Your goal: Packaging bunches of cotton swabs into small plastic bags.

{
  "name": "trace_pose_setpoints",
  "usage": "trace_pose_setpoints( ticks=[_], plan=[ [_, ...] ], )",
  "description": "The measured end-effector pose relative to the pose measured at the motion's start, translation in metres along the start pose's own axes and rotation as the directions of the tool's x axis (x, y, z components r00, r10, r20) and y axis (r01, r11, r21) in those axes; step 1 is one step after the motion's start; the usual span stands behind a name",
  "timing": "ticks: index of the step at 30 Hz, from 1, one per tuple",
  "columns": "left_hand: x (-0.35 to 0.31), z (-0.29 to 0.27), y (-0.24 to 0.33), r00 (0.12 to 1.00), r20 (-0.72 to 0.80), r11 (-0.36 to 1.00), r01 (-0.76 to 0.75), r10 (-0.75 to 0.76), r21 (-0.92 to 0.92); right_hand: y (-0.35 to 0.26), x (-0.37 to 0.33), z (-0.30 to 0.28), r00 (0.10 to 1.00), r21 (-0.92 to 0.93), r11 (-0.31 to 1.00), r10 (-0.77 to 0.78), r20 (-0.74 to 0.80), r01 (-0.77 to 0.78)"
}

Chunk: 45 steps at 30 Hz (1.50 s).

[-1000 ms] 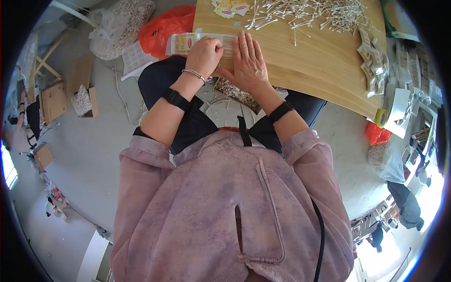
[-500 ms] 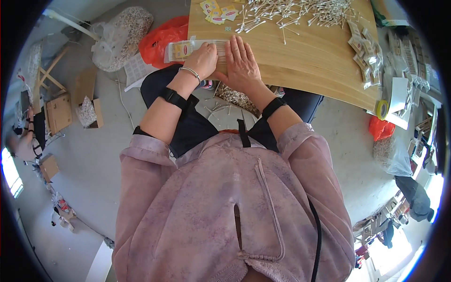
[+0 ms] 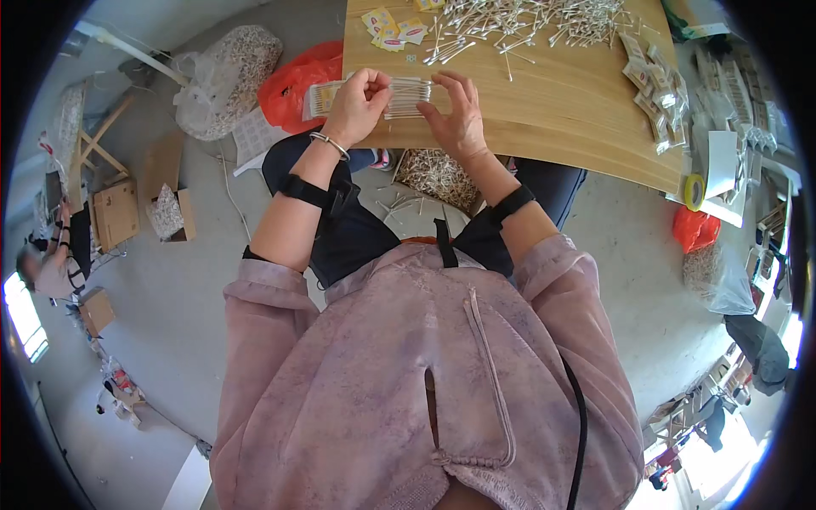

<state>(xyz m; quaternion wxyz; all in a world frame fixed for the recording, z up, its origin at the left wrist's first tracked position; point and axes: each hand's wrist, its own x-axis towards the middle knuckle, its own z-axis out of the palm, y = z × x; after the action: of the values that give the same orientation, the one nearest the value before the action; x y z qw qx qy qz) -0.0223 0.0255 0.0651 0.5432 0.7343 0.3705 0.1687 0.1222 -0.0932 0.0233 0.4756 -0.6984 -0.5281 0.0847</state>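
A clear plastic packet of cotton swabs (image 3: 410, 95) lies at the near left edge of the wooden table, a yellow card showing in its left part. My left hand (image 3: 359, 109) is over the packet's middle, thumb and fingertips pinched on its plastic; the exact grip is partly hidden. At the packet's right end, my right hand (image 3: 460, 119) curves round the swab tips, thumb at the near side and fingers at the far side. Beyond the hands lies a heap of loose cotton swabs (image 3: 578, 21). Several yellow-and-white cards (image 3: 395, 30) are at the far left.
Filled packets (image 3: 656, 89) are piled on the table's (image 3: 578, 110) right side. A red plastic bag (image 3: 297, 89) and a large clear sack of swabs (image 3: 229, 76) stand to the left. Below the table edge sits a box of swabs (image 3: 438, 176). A roll of yellow tape (image 3: 694, 192) hangs at the right corner.
My right hand has gone from lying flat beside the packet to curving round its right end. My left hand has turned from a fist to a pinch, uncovering more swabs.
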Motion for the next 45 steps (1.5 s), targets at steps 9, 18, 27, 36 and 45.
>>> trace_pose_setpoints(
  ticks=[9, 18, 27, 36, 45],
  plan=[
    [-0.010, -0.005, 0.045, 0.989, 0.146, 0.791, 0.093, -0.004, -0.605, -0.035, 0.014, -0.019, 0.960, 0.424, 0.871, 0.279, -0.008, -0.249],
    [-0.011, 0.001, 0.059, 0.975, 0.205, 0.708, 0.084, 0.088, -0.702, -0.056, 0.016, -0.038, 0.918, 0.596, 0.705, 0.360, 0.167, -0.385],
    [-0.010, 0.007, 0.044, 0.998, 0.059, 0.938, 0.001, 0.020, -0.346, -0.040, 0.005, -0.053, 0.868, 0.603, 0.626, 0.313, 0.386, -0.494],
    [-0.016, 0.032, -0.038, 0.888, -0.180, 0.761, -0.239, 0.422, 0.603, -0.015, -0.025, -0.076, 0.667, -0.495, 0.862, 0.430, 0.609, -0.103],
    [-0.001, 0.059, -0.044, 0.870, -0.146, 0.678, -0.251, 0.470, 0.691, 0.005, 0.044, -0.027, 0.850, -0.287, 0.877, 0.459, 0.260, -0.386]
  ],
)
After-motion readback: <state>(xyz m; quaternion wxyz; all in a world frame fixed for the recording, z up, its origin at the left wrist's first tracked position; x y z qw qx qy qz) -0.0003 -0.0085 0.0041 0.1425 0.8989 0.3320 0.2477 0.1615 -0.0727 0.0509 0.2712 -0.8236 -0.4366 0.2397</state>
